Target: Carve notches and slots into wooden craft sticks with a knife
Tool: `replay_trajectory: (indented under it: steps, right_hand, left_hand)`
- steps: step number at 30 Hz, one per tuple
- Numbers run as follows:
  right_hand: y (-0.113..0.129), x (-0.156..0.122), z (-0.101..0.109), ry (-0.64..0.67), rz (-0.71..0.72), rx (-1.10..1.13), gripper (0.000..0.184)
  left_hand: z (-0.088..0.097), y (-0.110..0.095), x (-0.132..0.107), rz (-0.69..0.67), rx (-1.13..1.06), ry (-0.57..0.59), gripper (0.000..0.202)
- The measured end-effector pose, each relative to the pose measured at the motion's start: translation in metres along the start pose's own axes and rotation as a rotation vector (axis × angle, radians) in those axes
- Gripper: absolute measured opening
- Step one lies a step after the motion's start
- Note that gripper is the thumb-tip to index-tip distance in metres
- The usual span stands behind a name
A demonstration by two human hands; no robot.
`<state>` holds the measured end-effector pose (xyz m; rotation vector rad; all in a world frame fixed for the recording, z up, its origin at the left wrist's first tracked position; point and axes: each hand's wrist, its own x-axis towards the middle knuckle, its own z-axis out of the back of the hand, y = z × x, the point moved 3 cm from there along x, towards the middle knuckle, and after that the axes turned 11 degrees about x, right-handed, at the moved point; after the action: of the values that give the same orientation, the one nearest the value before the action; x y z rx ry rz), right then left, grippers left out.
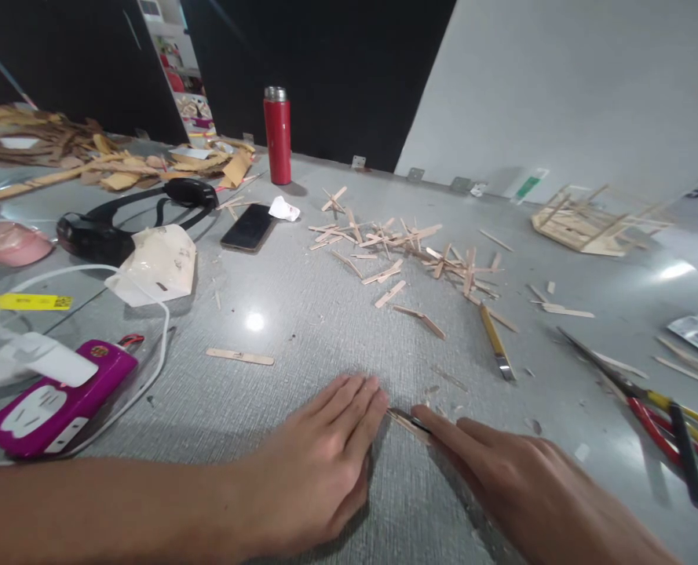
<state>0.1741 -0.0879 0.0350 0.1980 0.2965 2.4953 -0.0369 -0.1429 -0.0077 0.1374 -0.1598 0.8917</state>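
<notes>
My left hand (330,451) lies low on the table with its fingers pressed together, pinning down one end of a wooden craft stick (414,431). My right hand (519,479) is closed around a knife, its forefinger stretched along the back of the dark blade (412,420). The blade lies along the stick, close to my left fingertips. Most of the knife's handle is hidden under the right hand. Another craft stick (240,357) lies flat to the upper left of my left hand.
Beyond my hands lie scattered craft-stick pieces (389,294) and a yellow cutter (495,341). Scissors (608,365) and red-handled pliers (655,428) lie at right, below a stick frame (590,224). A red bottle (278,141), phone (248,227) and purple power bank (60,396) stand or lie leftward.
</notes>
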Motion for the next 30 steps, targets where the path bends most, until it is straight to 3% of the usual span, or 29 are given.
replay_trajectory:
  steps: [3,10,30]
  right_hand:
    - [0.0,0.001,0.001,0.096,-0.026,-0.028,0.067]
    - [0.002,0.005,0.005,0.176,-0.031,-0.072,0.069]
    - [0.001,0.006,0.009,0.14,0.047,-0.197,0.063]
  left_hand:
    - [-0.002,0.001,0.001,-0.008,-0.024,0.034,0.06]
    - [-0.004,0.001,0.0,-0.015,-0.01,0.045,0.059]
    - [-0.005,0.0,0.0,-0.025,-0.011,0.035,0.06]
